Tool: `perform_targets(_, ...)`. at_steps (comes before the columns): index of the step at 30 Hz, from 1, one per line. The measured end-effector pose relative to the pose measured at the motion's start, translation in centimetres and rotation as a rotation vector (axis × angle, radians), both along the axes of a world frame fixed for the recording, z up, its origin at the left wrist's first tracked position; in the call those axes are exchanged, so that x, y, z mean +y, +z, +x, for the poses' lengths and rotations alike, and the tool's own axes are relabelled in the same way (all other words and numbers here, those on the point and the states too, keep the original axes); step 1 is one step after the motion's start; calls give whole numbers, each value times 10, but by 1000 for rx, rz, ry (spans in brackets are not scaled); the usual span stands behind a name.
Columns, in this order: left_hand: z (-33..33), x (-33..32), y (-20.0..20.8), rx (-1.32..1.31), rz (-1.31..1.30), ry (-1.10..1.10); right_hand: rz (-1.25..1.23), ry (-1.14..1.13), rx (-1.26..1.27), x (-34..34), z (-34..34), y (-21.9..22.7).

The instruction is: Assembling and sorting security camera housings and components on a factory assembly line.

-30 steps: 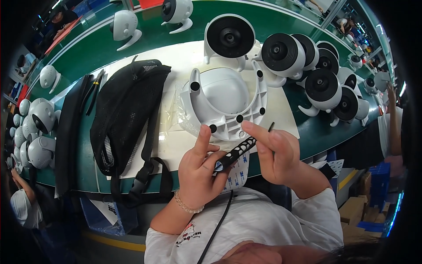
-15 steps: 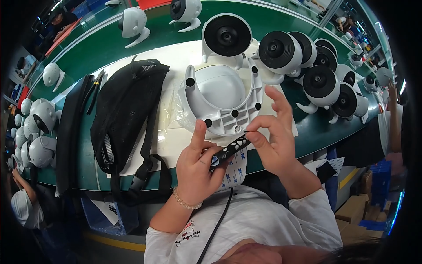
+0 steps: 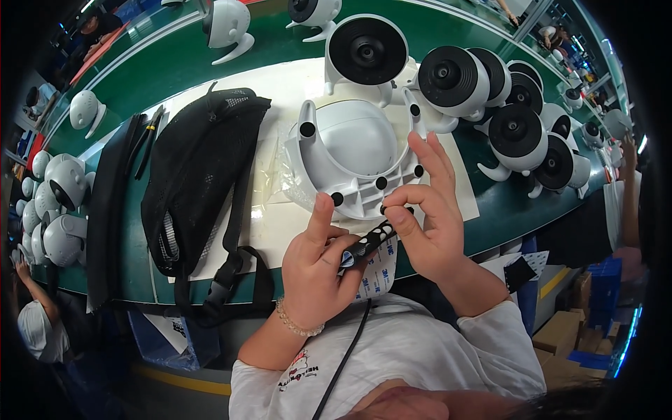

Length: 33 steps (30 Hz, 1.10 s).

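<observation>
My left hand (image 3: 313, 262) grips a curled sheet of black round pads (image 3: 374, 241), its pale printed backing hanging below. My right hand (image 3: 437, 227) pinches a small black round pad (image 3: 383, 209) between thumb and forefinger. That pad is at the near edge of an upturned white device with a ribbed, curved base (image 3: 306, 157). I cannot tell whether it touches the base. Several black pads sit on the base, along its rim and on both arms. The upper fingers of my right hand stretch up beside its right arm.
Left of the device lies a black mesh bag (image 3: 203, 175) with straps, then pliers (image 3: 148, 143) and a black strip (image 3: 112, 217). White devices with black round faces (image 3: 514, 136) crowd the right; another (image 3: 367, 52) stands just behind. A clear plastic bag (image 3: 294, 185) lies under the base.
My right hand has moved slightly left from the sheet to the base's near edge, with a black pad in its fingertips. My left hand stays nearly still with the sheet.
</observation>
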<state>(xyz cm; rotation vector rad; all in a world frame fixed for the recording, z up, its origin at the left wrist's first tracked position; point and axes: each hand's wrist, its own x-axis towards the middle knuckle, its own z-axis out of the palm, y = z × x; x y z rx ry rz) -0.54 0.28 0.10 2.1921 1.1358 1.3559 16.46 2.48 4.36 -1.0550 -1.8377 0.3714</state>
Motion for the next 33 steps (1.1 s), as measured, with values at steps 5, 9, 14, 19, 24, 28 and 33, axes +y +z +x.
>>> perform_targets(5,2,0,2,6,4,6,339,-111,-223,-1,7,-16)
perform_targets(9,3,0,3,18,-23,-1,535,-184,-525,-1,19,-19)
perform_targets(14,0,-1,1,-25,-14,11,185,-134,-144,8,34,2)
perform_targets(19,-1,-2,2,-163,1,-71,-690,301,549,41,32,18)
perform_targets(24,-34,-13,0,-283,-2,-118,-800,394,374,42,6,56)
perform_targets(28,-78,-33,5,-339,-39,-54,-545,450,216,84,-47,83)
perform_targets(33,-114,-36,16,-446,-61,91,166,194,-296,205,-162,65)
